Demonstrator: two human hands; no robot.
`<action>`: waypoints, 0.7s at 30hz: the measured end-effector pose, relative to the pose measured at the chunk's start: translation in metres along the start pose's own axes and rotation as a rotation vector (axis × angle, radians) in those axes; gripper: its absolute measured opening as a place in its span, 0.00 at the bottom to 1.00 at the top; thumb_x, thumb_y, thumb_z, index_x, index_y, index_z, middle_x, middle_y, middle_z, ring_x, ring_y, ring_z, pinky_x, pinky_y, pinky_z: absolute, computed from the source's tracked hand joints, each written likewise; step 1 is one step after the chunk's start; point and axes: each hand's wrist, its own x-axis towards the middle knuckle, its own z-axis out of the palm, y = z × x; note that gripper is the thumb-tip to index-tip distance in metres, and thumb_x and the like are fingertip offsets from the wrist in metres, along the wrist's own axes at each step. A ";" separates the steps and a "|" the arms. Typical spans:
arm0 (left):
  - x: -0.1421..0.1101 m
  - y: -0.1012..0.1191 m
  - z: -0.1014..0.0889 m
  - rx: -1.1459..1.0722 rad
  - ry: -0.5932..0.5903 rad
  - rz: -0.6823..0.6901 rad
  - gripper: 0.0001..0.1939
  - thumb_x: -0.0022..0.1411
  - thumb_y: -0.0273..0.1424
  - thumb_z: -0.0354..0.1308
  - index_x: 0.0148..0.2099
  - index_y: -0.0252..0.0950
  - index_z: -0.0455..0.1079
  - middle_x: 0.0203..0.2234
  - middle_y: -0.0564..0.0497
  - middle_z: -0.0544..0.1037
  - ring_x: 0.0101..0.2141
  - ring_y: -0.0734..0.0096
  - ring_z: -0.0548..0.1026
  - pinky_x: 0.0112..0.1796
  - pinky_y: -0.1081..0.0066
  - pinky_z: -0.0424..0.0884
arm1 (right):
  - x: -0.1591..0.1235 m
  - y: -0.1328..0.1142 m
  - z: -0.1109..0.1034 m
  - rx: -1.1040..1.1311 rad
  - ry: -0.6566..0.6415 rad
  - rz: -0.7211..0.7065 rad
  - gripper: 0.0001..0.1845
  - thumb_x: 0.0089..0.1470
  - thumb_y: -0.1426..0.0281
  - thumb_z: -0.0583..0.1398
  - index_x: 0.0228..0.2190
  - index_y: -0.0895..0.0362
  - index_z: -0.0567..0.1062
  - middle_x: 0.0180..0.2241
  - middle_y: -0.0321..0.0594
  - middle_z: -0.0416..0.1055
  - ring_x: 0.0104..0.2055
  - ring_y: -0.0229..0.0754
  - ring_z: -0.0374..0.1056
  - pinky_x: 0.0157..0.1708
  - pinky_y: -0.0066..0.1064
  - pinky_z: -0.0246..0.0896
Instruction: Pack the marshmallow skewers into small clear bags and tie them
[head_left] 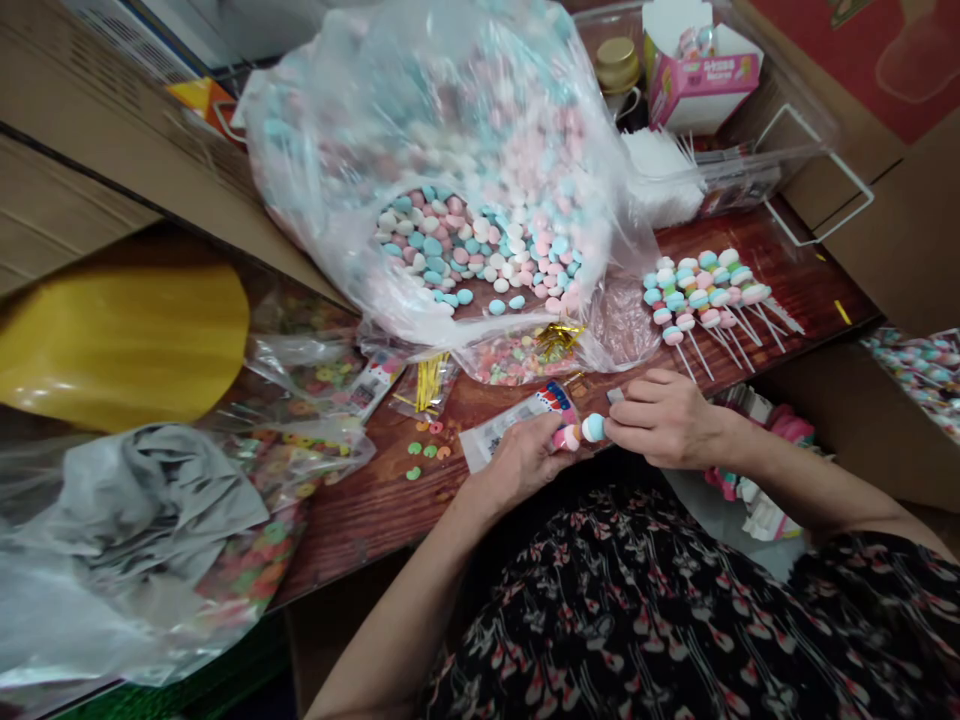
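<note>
At the table's front edge, my left hand is closed around a candy skewer, with pink and white sweets showing at its fingertips. A pale blue sweet sits at the skewer's right end. My right hand pinches at that end, its fingertips against the blue sweet; a small greyish piece shows above its fingers. Under my left hand lies a printed clear packet. Finished-looking candy skewers lie in rows to the right, white sticks toward me. Several small ring sweets are loose to the left.
A big open plastic bag of pink, white and blue sweets fills the back. Gold ties lie in front. Bags of ring sweets and a grey cloth are left. A clear bin holds a pink box and white sticks.
</note>
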 end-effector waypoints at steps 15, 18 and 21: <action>0.005 0.022 -0.014 -0.471 -0.269 -0.084 0.18 0.52 0.42 0.67 0.36 0.34 0.68 0.25 0.58 0.63 0.28 0.75 0.58 0.31 0.76 0.58 | 0.020 0.030 -0.008 0.125 -0.013 -0.136 0.12 0.60 0.75 0.52 0.28 0.55 0.73 0.24 0.32 0.67 0.28 0.37 0.52 0.30 0.33 0.38; 0.006 0.023 -0.012 -0.588 -0.270 -0.109 0.18 0.52 0.39 0.67 0.41 0.34 0.70 0.29 0.57 0.68 0.31 0.73 0.62 0.35 0.75 0.62 | 0.020 0.024 -0.010 0.119 -0.055 -0.158 0.12 0.61 0.74 0.52 0.29 0.55 0.73 0.25 0.33 0.68 0.29 0.38 0.53 0.30 0.33 0.39; 0.010 0.024 -0.008 -0.633 -0.296 -0.123 0.18 0.52 0.38 0.67 0.41 0.33 0.71 0.30 0.56 0.69 0.32 0.73 0.64 0.37 0.74 0.64 | 0.020 0.014 -0.010 0.109 -0.108 -0.191 0.12 0.63 0.72 0.52 0.30 0.56 0.72 0.28 0.35 0.69 0.31 0.38 0.56 0.30 0.33 0.40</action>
